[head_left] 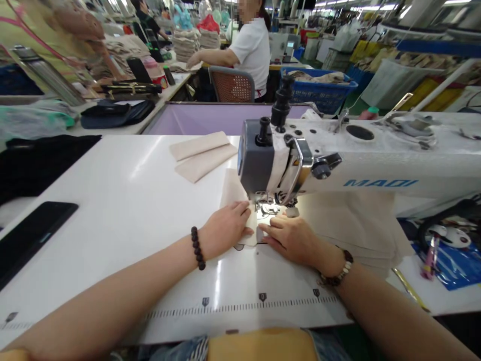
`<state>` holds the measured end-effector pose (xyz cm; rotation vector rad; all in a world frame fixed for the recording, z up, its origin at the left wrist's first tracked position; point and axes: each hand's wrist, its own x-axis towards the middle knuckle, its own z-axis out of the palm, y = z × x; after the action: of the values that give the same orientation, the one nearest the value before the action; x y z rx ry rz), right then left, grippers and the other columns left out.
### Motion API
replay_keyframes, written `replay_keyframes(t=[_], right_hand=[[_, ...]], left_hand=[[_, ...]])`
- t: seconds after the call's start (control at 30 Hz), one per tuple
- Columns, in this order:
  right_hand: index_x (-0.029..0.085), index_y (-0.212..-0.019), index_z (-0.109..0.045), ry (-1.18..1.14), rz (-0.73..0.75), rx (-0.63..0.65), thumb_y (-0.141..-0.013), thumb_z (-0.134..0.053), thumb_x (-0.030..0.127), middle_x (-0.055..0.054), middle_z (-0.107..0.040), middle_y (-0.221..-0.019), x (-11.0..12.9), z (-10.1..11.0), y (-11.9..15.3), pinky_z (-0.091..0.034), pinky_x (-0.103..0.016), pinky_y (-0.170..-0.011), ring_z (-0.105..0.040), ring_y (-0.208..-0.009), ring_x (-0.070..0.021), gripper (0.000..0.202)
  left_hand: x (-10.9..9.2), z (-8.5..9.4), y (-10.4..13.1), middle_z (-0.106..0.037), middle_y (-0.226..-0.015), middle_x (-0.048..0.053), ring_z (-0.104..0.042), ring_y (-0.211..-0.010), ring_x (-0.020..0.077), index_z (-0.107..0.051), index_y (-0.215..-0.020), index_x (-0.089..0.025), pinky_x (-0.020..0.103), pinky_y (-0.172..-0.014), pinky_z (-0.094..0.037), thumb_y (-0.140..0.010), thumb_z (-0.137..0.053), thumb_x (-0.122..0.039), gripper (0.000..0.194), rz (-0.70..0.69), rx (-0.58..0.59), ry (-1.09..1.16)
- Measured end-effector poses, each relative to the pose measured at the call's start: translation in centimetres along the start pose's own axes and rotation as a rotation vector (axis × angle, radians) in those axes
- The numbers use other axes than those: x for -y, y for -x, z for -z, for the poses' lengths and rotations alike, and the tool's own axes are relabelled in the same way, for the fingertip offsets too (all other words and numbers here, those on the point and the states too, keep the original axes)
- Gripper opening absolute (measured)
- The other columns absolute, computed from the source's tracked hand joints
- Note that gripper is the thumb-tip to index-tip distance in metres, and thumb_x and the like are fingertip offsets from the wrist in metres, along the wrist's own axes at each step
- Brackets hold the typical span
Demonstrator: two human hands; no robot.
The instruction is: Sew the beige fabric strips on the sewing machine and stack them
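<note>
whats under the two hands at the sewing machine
A small beige fabric piece lies flat under the left hand and right hand, running to the presser foot of the sewing machine. The hands and machine head cover most of it.

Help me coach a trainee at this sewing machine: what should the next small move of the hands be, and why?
Probably ease the small beige fabric piece forward under the presser foot of the white sewing machine. The left hand lies flat on the piece and the right hand presses its edge just in front of the foot, so the cloth looks lined up for stitching.
</note>
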<state>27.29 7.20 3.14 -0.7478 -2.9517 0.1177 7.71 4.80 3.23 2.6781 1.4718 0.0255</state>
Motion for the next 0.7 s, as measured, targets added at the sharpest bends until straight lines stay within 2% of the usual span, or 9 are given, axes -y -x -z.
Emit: replay_keyframes(t=[0.1,0.2,0.4,0.7], right_hand=[[0.016,-0.096,-0.061,0.002,0.003,0.006,-0.094,-0.035,0.033,-0.003,-0.058,-0.075,0.0,0.0,0.0,-0.032,-0.029,-0.061,-0.050,-0.067,-0.0151,0.031],[0.017,-0.093,-0.061,0.003,-0.001,0.009,-0.094,-0.033,0.033,-0.003,-0.057,-0.074,0.0,-0.1,0.0,-0.031,-0.029,-0.061,-0.049,-0.067,-0.0152,0.033],[0.016,-0.095,-0.060,0.009,-0.014,-0.018,-0.092,-0.038,0.031,-0.003,-0.057,-0.075,0.0,0.0,-0.1,-0.029,-0.028,-0.059,-0.049,-0.068,-0.0152,0.027],[0.017,-0.095,-0.059,0.013,-0.029,-0.026,-0.091,-0.043,0.029,-0.002,-0.058,-0.075,0.1,-0.1,-0.3,-0.031,-0.029,-0.064,-0.051,-0.069,-0.0159,0.020]], left_hand=[[-0.6,-0.1,0.5,-0.052,-0.113,0.015,-0.047,-0.107,0.0274,-0.052,-0.105,-0.004,0.039,-0.089,-0.045,-0.084,-0.054,-0.033,0.035,0.024,0.005,-0.005],[-0.8,-0.4,0.6,-0.049,-0.117,0.016,-0.045,-0.111,0.0270,-0.050,-0.108,-0.003,0.038,-0.093,-0.042,-0.084,-0.054,-0.032,0.037,0.029,-0.025,0.010],[-0.1,-0.2,-0.5,-0.050,-0.118,0.014,-0.046,-0.111,0.0239,-0.048,-0.111,-0.004,0.034,-0.096,-0.040,-0.083,-0.057,-0.026,0.037,0.018,-0.025,0.048],[0.4,-0.8,-0.6,-0.053,-0.112,0.014,-0.049,-0.107,0.0246,-0.050,-0.110,-0.004,0.035,-0.094,-0.041,-0.083,-0.057,-0.029,0.037,0.013,-0.092,0.069]])
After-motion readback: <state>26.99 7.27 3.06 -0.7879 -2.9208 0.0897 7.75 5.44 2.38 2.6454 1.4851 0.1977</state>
